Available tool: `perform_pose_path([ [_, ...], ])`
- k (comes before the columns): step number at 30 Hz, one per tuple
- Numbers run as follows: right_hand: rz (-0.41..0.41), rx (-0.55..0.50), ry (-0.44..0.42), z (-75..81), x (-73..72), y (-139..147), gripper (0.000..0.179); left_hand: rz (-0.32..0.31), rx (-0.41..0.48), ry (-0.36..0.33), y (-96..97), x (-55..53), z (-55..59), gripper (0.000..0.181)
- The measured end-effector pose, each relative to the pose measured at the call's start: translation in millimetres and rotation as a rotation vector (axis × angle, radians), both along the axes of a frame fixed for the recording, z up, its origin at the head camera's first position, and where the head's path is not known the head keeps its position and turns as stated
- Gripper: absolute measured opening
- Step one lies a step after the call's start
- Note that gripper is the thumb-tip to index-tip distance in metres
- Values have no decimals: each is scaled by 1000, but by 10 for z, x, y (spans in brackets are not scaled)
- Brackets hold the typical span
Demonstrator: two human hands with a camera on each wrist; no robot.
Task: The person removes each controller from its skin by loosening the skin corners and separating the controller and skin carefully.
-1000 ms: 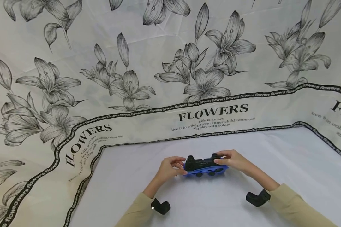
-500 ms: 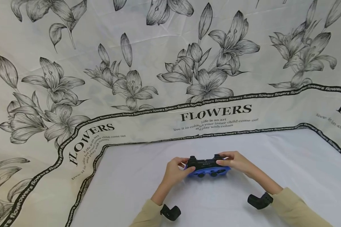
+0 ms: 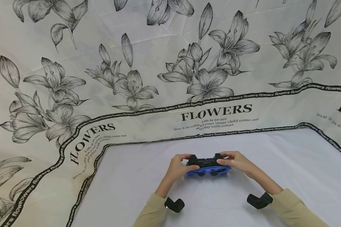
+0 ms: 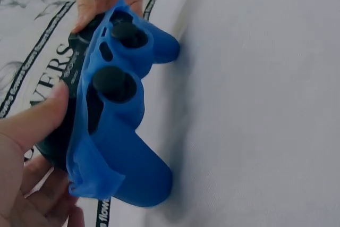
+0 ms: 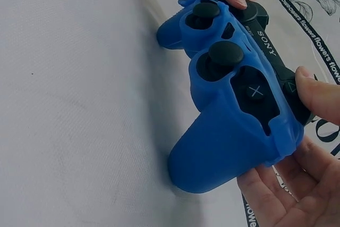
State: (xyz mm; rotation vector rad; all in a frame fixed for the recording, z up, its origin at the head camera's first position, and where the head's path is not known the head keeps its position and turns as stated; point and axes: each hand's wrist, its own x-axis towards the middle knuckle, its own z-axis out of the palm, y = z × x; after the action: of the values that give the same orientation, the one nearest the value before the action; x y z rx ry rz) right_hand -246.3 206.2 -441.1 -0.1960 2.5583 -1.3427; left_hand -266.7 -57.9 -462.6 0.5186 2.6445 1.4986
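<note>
A black game controller [image 3: 206, 162] marked SONY is held over the white cloth, its sticks facing the wearer. A blue silicone sleeve [image 5: 218, 136] covers its grips and front, while the black back edge stays bare. In the left wrist view the sleeve's rim [image 4: 98, 176] is bunched and folded near the left hand. My left hand [image 3: 176, 167] grips the controller's left end, thumb on the black body and fingers behind. The right hand [image 3: 238, 161] holds the other end, its thumb against the black edge beside the triangle button [image 5: 289, 87].
White cloth [image 3: 136, 176] covers the surface under the controller. Behind it rises a floral-printed fabric [image 3: 147, 123] with a black lettered border. A black wrist camera [image 3: 174, 205] sits at the left wrist and another black camera [image 3: 260, 200] at the right.
My left hand has shifted right and up along the controller; its thumb has gone from the sleeve's lower left edge onto the black body. The right hand keeps its hold. The head view shifted slightly.
</note>
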Motion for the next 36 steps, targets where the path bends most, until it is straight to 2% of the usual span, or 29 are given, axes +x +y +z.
perform_pose_path([
  [6, -12, -28, -18, -44, 40, -7, 73, -92, 185, -102, -44, -41, -164, 53],
  [9, -16, -42, -23, -69, 53, -30, 74, -111, 266, -144, -76, -34, -236, 54],
  [11, -18, -48, -21, -84, 61, -45, 74, -109, 279, -156, -97, -22, -263, 55],
  [12, -20, -50, -18, -91, 63, -52, 74, -107, 282, -160, -105, 5, -236, 55],
  [16, -31, -54, -13, -119, 71, -81, 73, -85, 258, -156, -131, 1, -270, 57],
  [21, -43, -52, -6, -132, 91, -103, 73, -46, 276, -151, -119, 8, -328, 57],
  [27, -37, -55, 20, -128, 104, -102, 71, -31, 330, -151, -69, 68, -277, 53],
  [33, -34, -31, 78, -115, 105, -67, 68, -17, 332, -131, -7, 187, -21, 51],
  [36, -43, 7, 135, -113, 122, -43, 65, -19, 331, -147, 36, 208, 35, 51],
])
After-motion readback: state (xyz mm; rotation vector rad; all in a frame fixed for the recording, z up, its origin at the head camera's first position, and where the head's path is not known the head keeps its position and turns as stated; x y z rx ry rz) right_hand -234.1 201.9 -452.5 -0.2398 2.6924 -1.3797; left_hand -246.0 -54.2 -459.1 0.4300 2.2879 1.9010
